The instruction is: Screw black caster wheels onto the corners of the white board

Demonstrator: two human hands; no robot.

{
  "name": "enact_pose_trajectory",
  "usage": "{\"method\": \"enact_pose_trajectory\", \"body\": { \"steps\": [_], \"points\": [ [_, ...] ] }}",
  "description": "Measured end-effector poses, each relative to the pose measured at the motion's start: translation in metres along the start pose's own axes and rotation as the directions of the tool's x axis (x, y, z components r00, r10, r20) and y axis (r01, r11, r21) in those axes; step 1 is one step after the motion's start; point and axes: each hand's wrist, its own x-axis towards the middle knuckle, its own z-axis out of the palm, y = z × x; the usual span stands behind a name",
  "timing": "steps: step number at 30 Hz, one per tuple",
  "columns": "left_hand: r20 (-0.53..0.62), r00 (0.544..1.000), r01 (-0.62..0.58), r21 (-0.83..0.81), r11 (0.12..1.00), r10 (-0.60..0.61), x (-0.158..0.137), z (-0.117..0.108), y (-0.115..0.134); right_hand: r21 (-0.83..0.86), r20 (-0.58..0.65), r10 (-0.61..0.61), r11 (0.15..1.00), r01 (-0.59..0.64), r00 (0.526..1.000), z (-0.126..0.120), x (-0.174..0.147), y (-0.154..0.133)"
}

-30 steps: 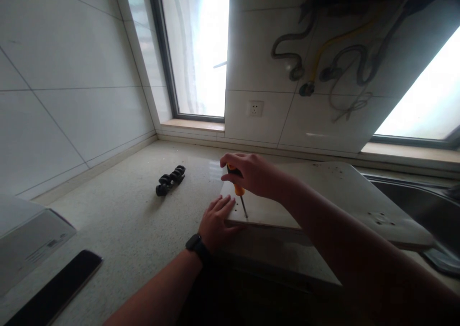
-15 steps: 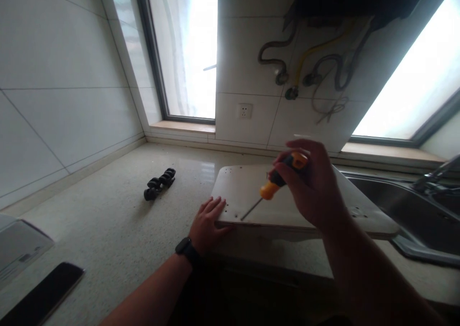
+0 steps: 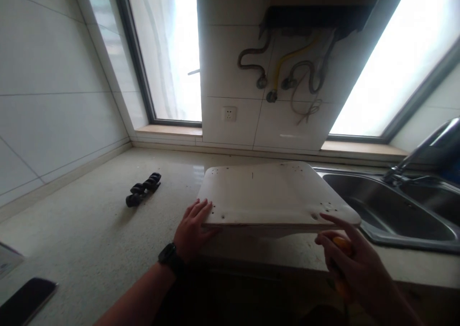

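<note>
- Now resting the left hand (image 3: 192, 227) at the white board's (image 3: 266, 196) eight o'clock, with fingers laid flat on top, a little spread, and thumb at the near edge.
- Gripping the screwdriver (image 3: 341, 243) in the right hand (image 3: 347, 256) at four o'clock, with fingers curled round the yellow handle and index stretched out.
- Aiming that index towards a dark hole (image 3: 315, 216) near the board's corner; impossible to tell whether touching.
- Lying at the clock's centre, over the counter (image 3: 79, 235).
- Towards nine o'clock, black wheel-like parts (image 3: 143, 190); farther, past eight, a dark phone (image 3: 27, 302).
- At three o'clock, a steel sink (image 3: 409, 243).
</note>
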Motion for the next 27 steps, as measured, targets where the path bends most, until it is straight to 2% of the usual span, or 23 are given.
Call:
{"method": "enact_pose_trajectory", "body": {
  "steps": [8,20,27],
  "points": [
    [-0.027,0.994,-0.101,0.131,0.986,0.105,-0.006,-0.001,0.019,-0.204,0.208,-0.020,0.977,0.063,0.978,-0.001,0.008,0.052],
    [-0.007,0.993,-0.114,0.245,0.963,0.119,-0.020,-0.013,0.057,-0.314,0.238,-0.010,0.945,0.086,0.971,-0.010,0.017,0.067],
    [-0.012,0.993,-0.109,0.249,0.962,0.115,-0.020,-0.014,0.068,-0.340,0.259,0.030,0.938,0.062,0.965,-0.018,0.023,0.075]
  ]
}}
